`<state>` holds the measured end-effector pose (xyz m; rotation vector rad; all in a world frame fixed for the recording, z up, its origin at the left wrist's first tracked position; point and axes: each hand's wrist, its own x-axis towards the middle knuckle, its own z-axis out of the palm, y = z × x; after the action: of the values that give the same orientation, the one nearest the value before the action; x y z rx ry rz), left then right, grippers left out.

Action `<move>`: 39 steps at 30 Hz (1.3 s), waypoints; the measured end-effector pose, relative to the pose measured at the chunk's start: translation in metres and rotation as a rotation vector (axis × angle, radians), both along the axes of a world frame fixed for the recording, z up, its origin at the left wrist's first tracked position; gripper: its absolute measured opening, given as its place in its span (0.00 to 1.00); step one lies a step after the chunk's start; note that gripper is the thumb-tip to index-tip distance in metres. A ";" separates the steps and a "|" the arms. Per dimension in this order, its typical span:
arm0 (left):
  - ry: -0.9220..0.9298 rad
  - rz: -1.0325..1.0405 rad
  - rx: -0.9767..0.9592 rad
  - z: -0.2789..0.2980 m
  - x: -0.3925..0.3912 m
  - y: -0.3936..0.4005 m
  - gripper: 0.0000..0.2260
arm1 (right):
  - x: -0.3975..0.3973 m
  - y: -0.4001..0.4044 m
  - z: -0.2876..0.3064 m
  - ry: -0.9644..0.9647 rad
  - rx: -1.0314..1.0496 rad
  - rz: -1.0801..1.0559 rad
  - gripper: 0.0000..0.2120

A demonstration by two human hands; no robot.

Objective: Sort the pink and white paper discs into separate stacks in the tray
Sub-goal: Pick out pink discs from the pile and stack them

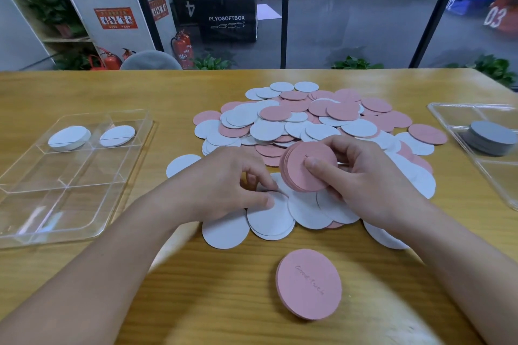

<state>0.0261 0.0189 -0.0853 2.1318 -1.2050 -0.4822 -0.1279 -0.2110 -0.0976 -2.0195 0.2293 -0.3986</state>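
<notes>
The right hand (361, 173) grips a pink stack (307, 166) above the mixed disc pile (308, 120) on the desk (84, 89). The left hand (224, 185) pinches a white disc (270, 218). The tray (56, 204) lies at the left.

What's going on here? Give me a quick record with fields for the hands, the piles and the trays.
right hand: grips a pink stack, thumb on top
left hand: fingers on a white disc at the pile's near edge
mixed pile: pink and white discs, unsorted, mid-table
left tray: two white stacks in far compartments
right tray: one grey-looking stack
lone pink stack: nearest the person, handwriting on top
</notes>
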 end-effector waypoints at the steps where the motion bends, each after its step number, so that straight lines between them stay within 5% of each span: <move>1: -0.006 0.003 0.012 0.000 -0.001 0.000 0.06 | 0.000 0.000 0.000 0.003 -0.003 -0.001 0.06; 9: 0.159 0.017 0.059 0.006 0.002 0.001 0.08 | 0.001 0.000 0.000 0.024 0.001 -0.008 0.06; 15: 0.366 0.169 -0.158 0.002 0.012 -0.001 0.15 | 0.000 0.001 0.001 0.013 0.011 -0.004 0.06; 19: 0.529 0.280 -0.281 -0.007 0.019 -0.004 0.08 | 0.000 0.001 0.001 0.000 0.007 0.004 0.06; 25: 0.385 0.388 -0.420 -0.015 0.014 -0.010 0.09 | 0.000 0.000 0.000 -0.008 0.002 0.007 0.06; 32: 0.145 0.386 -0.346 -0.011 0.014 -0.008 0.03 | 0.000 -0.001 0.000 -0.014 0.002 -0.019 0.08; 39: 0.311 0.349 -0.362 -0.001 0.011 -0.007 0.12 | 0.000 -0.001 0.000 -0.006 0.013 -0.022 0.08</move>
<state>0.0366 0.0124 -0.0863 1.8198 -0.6693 -0.3862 -0.1279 -0.2115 -0.0981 -2.0046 0.2504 -0.4157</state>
